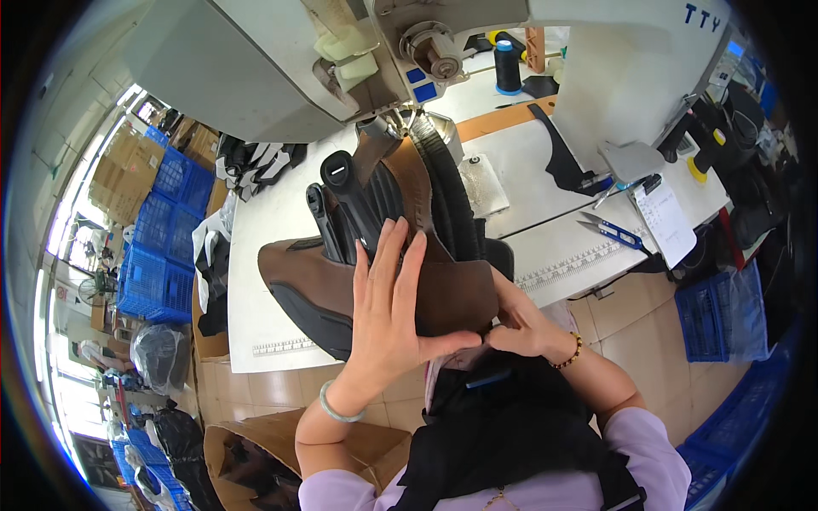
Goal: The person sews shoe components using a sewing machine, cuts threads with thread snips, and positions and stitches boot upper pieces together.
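Note:
A brown and black leather workpiece [452, 298] with curved panels stands at the front of the white table, its upper end under the sewing machine head [405, 119]. Two black padded, handle-like parts [349, 192] rise from its left side. Against the brown front panel lies my left hand [388, 298], fingers stretched upward and thumb pointing right. My right hand [524, 328] holds that panel's right edge, thumb in front and the other fingers partly hidden behind it. The two thumb tips almost meet at the panel's lower edge.
Right on the table [341, 362] lie blue-handled scissors [613, 232], a paper sheet [665, 221] and a black cut piece [558, 157]. A black thread cone [507, 68] stands behind. Blue crates [158, 264] are stacked left; an open carton [383, 443] sits below the table.

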{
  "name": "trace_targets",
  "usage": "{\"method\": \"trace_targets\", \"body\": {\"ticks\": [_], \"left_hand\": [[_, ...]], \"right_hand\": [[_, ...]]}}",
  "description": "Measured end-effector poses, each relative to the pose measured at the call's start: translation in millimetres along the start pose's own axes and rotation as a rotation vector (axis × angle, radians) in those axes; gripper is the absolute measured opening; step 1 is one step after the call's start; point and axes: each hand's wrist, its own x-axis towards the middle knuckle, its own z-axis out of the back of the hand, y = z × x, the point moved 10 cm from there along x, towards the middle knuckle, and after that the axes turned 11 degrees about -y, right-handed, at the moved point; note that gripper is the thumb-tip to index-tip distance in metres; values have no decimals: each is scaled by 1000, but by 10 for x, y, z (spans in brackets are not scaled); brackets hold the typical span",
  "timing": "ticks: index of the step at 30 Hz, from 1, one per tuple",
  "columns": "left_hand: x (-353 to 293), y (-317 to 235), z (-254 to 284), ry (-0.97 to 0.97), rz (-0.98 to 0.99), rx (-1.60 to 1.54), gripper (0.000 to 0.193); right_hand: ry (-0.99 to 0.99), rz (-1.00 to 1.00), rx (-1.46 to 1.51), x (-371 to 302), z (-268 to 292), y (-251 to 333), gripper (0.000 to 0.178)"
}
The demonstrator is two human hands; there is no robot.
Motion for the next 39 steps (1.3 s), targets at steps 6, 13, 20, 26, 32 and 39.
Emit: {"method": "trace_targets", "body": {"ticks": [6, 13, 20, 26, 32, 39], "left_hand": [[-34, 6, -20, -46, -9, 50, 94], [-37, -212, -80, 32, -4, -21, 85], [24, -208, 458, -215, -149, -149, 46], [-14, -332, 688, -374, -308, 3, 34], [-64, -376, 608, -362, -353, -18, 31], [-107, -504, 287, -229, -448, -7, 33]], "right_hand": [[149, -80, -240, -120, -22, -121, 61], [320, 674, -878, -244, -356, 361, 20], [527, 672, -768, -77, -462, 598, 19], [573, 706, -713, -47, -501, 791, 16], [657, 765, -803, -305, -531, 838, 11], [625, 817, -827, -502, -481, 637, 12]]}}
